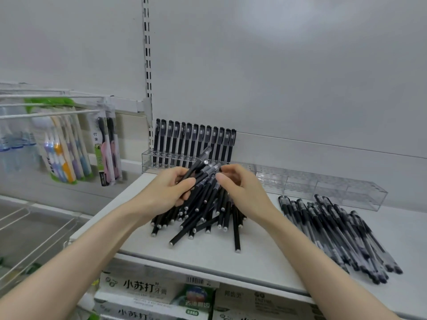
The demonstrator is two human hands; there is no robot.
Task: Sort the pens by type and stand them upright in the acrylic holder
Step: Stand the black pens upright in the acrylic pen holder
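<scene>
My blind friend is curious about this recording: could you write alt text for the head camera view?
A person's left hand grips a bundle of black pens above a loose pile on a white shelf, the right hand touching the bundle's top. Behind, a row of pens stands upright in an acrylic holder; a second pile lies at right.

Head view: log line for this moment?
left hand: grips black pen bundle | right hand: at bundle caps, grip unclear | acrylic holder: pen row upright, left end | second pen pile: loose on shelf

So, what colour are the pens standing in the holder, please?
The pens are black; head view shows them.
</scene>
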